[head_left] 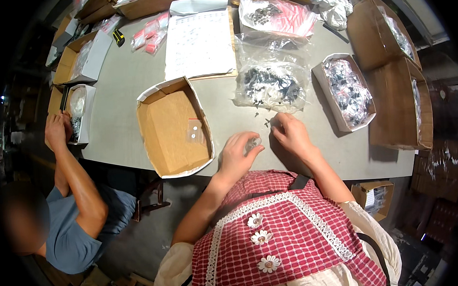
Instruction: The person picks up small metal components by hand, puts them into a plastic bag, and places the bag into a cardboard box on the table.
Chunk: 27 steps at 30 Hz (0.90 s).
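Small clear item (pixel 253 143), in the left hand (pixel 234 154), just above the near edge of the surface (pixel 222 105); its exact kind is too small to tell. Thumb and forefinger of that hand curve around it. The right hand (pixel 293 136), just beside it, rests near the same edge, fingers bent and fingertips close together beside a few loose dark pieces (pixel 267 123); whether it grips one cannot be told. Beyond the right hand, toward the far edge, lies a clear plastic bag (pixel 266 57) of similar dark pieces. Left of the left hand, a shallow open box (pixel 169 117) stands along the near edge, with a small clear packet (pixel 195 131) inside. Toward the far edge lie a printed sheet (pixel 196 47) and, to its right, red-striped bags (pixel 296 18). Near the right edge, a white-sided box (pixel 329 95) holds many small packets; two brown cartons (pixel 388 103) stand farther right. At the left edge, a co-worker's hand (pixel 58 131) is at a narrow white box (pixel 89 116).
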Motion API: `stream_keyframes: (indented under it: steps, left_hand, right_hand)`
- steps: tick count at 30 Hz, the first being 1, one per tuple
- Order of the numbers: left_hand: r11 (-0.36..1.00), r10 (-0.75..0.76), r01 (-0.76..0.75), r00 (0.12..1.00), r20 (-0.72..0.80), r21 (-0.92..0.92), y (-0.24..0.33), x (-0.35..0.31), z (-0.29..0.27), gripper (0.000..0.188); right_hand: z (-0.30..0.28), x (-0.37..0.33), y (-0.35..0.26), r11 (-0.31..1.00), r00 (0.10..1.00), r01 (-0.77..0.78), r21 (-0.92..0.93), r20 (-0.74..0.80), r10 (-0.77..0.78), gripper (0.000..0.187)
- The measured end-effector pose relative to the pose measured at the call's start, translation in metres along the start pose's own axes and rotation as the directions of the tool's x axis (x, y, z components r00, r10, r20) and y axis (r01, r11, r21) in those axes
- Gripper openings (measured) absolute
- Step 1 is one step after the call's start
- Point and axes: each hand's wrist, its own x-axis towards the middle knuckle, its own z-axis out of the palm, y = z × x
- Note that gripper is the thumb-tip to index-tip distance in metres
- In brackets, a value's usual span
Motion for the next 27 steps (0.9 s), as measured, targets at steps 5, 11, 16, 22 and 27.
stream_keyframes:
  steps: [5, 11, 16, 22, 27]
  left_hand:
    - [1.0, -0.006, 0.006, 1.0, 0.002, -0.01, 0.0, -0.001, 0.0, 0.026]
    - [1.0, -0.005, 0.005, 1.0, 0.014, -0.02, 0.002, -0.002, -0.001, 0.027]
    - [1.0, 0.024, -0.024, 0.999, 0.023, -0.021, 0.0, -0.003, -0.002, 0.03]
    - [0.999, 0.011, -0.009, 0.999, 0.038, -0.032, 0.005, -0.003, -0.004, 0.032]
    - [0.996, 0.069, -0.07, 0.997, 0.023, 0.05, 0.012, 0.001, -0.007, 0.03]
  right_hand:
    - [-0.011, 0.0, 0.0, 0.999, 0.995, 0.007, 0.042, 0.097, -0.011, 0.014]
    - [-0.022, -0.005, -0.005, 0.964, 0.97, -0.092, 0.25, 0.241, 0.031, 0.018]
    - [-0.024, -0.016, -0.029, 0.842, 0.97, -0.103, 0.53, 0.241, -0.033, 0.015]
    - [-0.027, -0.018, -0.034, 0.887, 0.978, 0.061, 0.458, 0.148, -0.144, 0.018]
    - [-0.021, -0.02, -0.042, 0.932, 0.971, 0.107, 0.346, 0.165, -0.172, 0.016]
